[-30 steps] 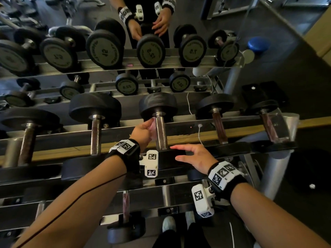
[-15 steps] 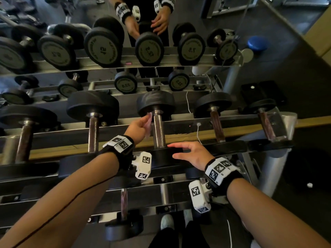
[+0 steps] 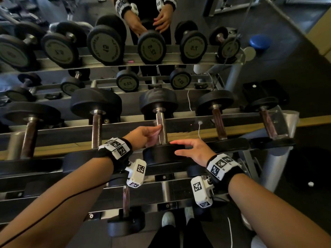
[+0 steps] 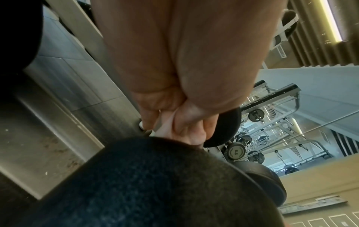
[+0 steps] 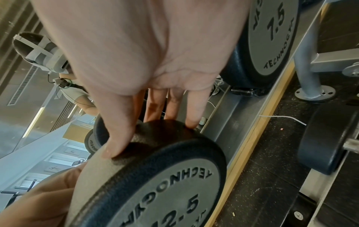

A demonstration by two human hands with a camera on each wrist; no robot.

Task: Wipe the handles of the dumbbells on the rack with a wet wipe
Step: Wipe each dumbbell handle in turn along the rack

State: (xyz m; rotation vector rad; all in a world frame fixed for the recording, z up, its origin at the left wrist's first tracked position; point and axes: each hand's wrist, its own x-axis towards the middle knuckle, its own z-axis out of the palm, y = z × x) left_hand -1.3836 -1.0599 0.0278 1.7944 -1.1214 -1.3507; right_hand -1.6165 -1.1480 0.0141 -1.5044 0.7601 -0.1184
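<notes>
Chrome handle (image 3: 161,126) of the 12.5 dumbbell at centre frame, on the top rail of the rack (image 3: 53,129). Left hand (image 3: 143,135) wrapped round that handle from 9 o'clock, fingers curled, wet wipe (image 4: 165,124) pinched against the metal. Right hand (image 3: 193,151) at 4 o'clock of the handle, fingers (image 5: 191,110) straight and spread over the near black head (image 3: 161,154), thumb pressed on its rim. Rust-brown handles (image 3: 218,124) on neighbouring dumbbells at 3 and 9 o'clock. Mirror (image 3: 179,18) at 12 o'clock, doubling rack and hands. White cable (image 3: 199,129) dangling just right of the handle.
</notes>
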